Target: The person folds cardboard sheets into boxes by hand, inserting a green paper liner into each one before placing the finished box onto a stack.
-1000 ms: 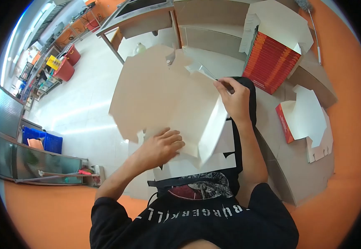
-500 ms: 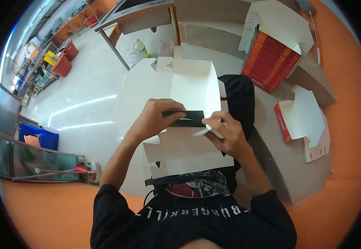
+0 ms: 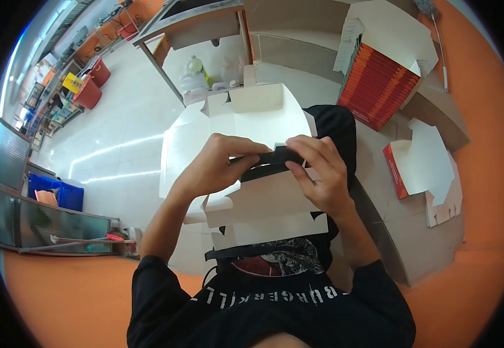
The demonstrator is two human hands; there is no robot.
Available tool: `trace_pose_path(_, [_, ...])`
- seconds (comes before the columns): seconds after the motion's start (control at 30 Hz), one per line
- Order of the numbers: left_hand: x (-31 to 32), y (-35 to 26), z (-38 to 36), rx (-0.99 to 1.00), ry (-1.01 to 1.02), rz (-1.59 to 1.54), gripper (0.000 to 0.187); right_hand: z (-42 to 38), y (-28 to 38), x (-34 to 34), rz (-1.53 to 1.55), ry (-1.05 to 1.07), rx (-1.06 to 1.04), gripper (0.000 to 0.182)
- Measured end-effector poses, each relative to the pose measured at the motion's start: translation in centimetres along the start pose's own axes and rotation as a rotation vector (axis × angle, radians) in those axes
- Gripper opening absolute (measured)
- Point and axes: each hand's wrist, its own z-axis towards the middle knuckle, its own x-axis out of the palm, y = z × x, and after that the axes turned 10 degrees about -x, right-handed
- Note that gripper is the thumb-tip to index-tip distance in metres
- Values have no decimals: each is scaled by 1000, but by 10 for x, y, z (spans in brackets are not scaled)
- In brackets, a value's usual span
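A partly folded cardboard box [image 3: 255,124], white inside, lies across my lap. Its black panel [image 3: 274,155] runs between my hands, near the middle of the sheet. My left hand [image 3: 220,165] pinches that panel from the left, thumb below and fingers above. At the other end, my right hand [image 3: 320,174] grips the panel's corner and a small flap between thumb and fingers. Slotted flaps [image 3: 263,223] of the same box extend toward my waist. The fingers hide part of the fold.
Right of me, a tall stack of red and white folded boxes [image 3: 376,81] stands on a tiled step. Below it sits another partly opened box [image 3: 423,168]. Ahead are a metal-framed table [image 3: 194,26] and plastic bottles [image 3: 195,72]. A blue crate [image 3: 60,192] is at left.
The box's far side has tilted and its left flap has swung down and left. My right hand has risen slightly, and the black panel is now folded narrower between my hands.
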Motion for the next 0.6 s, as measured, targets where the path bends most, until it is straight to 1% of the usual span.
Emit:
trace_pose_path(0.1, [3,-1,1,-44,-26,-96,26,-4,-3,0,45,-39,49,31])
trace_pose_path(0.17, [10,-2,1,-33,-43,-154,26,-3,-3,2,16,-13,13,33])
trace_pose_path(0.23, [9,-3,1,-23,-46,-148,27,-1,2,0,21,35,-2,34])
trace_pose_path(0.27, [8,-5,1,-17,-48,-144,28,0,3,-1,28,94,-20,35])
trace_pose_path(0.37, [10,-8,1,7,-63,-73,29,1,2,4,-21,120,10,31])
trace_pose_path(0.4, [8,-9,1,-20,-112,-101,29,-1,0,4,-30,129,13,35])
trace_pose_path(0.47, [2,-11,1,-76,-211,-156,28,1,4,8,-35,-4,-12,41])
trace_pose_path(0.5, [0,-7,5,-53,-305,-306,26,1,7,9,-36,-71,-23,44])
trace_pose_path(0.53, [-2,-5,11,-9,-405,-457,26,-3,9,10,14,-72,-36,49])
trace_pose_path(0.57, [-4,-3,15,38,-505,-608,26,-6,14,13,103,-76,-22,46])
trace_pose_path(0.6, [-6,-9,16,49,-532,-711,28,-4,22,18,152,-84,-38,45])
